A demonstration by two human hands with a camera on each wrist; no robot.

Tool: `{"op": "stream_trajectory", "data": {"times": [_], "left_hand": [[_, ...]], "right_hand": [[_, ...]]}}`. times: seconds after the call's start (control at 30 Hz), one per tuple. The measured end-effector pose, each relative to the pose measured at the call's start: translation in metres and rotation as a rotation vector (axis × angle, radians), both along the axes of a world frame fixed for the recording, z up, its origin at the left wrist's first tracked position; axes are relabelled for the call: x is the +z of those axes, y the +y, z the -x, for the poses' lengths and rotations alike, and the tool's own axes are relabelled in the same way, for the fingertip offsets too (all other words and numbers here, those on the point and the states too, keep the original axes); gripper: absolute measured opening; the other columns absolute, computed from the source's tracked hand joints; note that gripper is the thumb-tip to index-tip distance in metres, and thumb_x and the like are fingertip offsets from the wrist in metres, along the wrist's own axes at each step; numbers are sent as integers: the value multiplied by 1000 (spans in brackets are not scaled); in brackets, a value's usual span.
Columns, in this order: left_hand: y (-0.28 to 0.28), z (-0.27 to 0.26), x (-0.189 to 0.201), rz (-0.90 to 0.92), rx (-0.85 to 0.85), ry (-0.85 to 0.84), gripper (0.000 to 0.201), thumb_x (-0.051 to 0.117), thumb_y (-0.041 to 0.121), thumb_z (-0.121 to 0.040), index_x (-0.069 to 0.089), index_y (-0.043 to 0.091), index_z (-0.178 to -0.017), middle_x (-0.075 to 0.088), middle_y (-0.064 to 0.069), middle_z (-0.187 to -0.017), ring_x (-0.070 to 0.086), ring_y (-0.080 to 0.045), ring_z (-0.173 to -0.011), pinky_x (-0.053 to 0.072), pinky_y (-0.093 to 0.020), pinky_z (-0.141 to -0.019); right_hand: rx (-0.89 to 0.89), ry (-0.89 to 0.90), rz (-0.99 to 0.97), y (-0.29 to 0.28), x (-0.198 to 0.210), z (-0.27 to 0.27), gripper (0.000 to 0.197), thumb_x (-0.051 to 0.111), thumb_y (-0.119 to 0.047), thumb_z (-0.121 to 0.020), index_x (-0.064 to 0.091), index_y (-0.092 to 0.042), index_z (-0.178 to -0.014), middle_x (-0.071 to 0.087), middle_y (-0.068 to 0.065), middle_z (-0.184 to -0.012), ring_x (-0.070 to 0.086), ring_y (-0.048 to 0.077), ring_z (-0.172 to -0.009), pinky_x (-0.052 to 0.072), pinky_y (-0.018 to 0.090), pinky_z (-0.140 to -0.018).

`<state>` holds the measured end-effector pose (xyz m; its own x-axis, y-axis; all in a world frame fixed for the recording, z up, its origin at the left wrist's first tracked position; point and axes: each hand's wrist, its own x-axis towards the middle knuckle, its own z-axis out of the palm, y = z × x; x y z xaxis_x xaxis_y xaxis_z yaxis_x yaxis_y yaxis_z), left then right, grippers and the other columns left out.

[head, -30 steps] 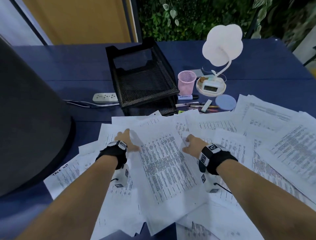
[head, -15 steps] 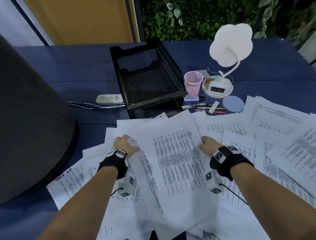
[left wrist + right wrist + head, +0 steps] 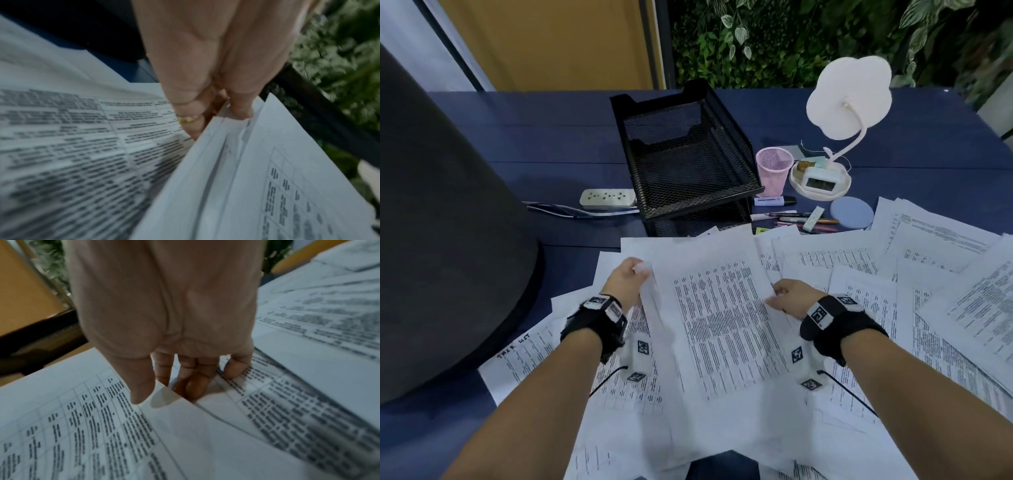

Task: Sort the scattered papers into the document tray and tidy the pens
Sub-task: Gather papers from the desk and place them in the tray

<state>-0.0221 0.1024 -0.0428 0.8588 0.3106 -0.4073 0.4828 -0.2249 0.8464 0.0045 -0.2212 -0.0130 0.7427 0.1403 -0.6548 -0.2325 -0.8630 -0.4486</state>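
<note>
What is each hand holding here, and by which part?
Both hold the same sheaf of printed papers: left hand pinches its left edge, right hand its right edge.

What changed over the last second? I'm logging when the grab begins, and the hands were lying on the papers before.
Both hands have closed on the printed sheets: the left hand now pinches their left edge, the right hand their right edge, and the bundle has lifted and shifted toward the mesh document tray. The tray, the pink pen cup, the loose pens and the other papers stayed put.
</note>
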Motion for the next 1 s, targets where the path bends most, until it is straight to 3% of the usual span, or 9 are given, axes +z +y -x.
{"op": "stream_trajectory", "data": {"times": [0.07,0.2,0.27,0.4,0.47,0.6,0.8,0.9,1.0], "left_hand": [[-8,-2,10,205,67,-74,11,56,20,-88,53,25,-79,54,-5,-70,48,-20,-60,39,-28,-56],[-29,-8,23,467,150,-121,15,40,21,-101,48,18,-89,58,-3,-77,53,-18,-67,40,-30,-63],[-33,-11,22,533,196,-101,22,33,29,-103,49,16,-97,61,-4,-91,57,-19,-79,45,-32,-73],[-14,-7,4,-233,64,-15,28,49,32,-95,51,15,-117,54,-10,-122,52,-28,-111,42,-40,-99],[3,-2,-5,-580,59,92,39,55,30,-90,49,14,-125,49,-15,-129,48,-34,-116,40,-41,-100],[25,7,-15,-629,-28,313,57,61,31,-86,38,12,-135,46,-19,-133,47,-37,-120,41,-42,-101],[42,5,-17,-695,90,295,88,76,32,-73,26,13,-144,36,-16,-142,35,-36,-131,35,-46,-106],[54,1,-15,-490,191,94,69,70,20,-78,36,15,-138,58,-11,-122,55,-33,-111,45,-40,-93],[44,0,1,-403,210,-167,20,61,16,-86,59,10,-105,62,-6,-91,58,-25,-84,40,-27,-72]], "right_hand": [[-81,-1,-72,1,-3,-1,26,57,-35,-93,53,-18,-112,53,1,-103,53,15,-84,39,22,-73],[-191,6,-110,2,-11,-2,22,59,-26,-92,47,-13,-79,43,-1,-65,37,10,-48,29,15,-39],[-221,1,-66,0,-15,-4,19,56,-17,-93,48,-11,-76,47,3,-70,40,14,-54,32,20,-47],[-225,-24,77,-4,-20,-12,28,46,-7,-95,51,5,-120,55,21,-120,54,30,-98,33,24,-75],[-218,-18,103,-4,-23,-14,32,43,-6,-95,48,6,-124,53,23,-126,52,30,-98,34,25,-75],[-215,-16,152,-2,-27,-18,35,41,-4,-95,45,7,-128,50,23,-131,52,34,-115,39,28,-81],[-175,-11,173,-4,-28,-18,39,40,-7,-97,37,3,-135,45,20,-137,47,32,-122,35,25,-84],[-171,-24,172,-5,-26,-14,41,40,-9,-97,36,2,-136,44,19,-139,47,31,-123,34,25,-85],[-164,-16,156,-7,-22,-15,43,40,-10,-98,34,1,-139,44,18,-139,49,30,-118,35,25,-82]]}}
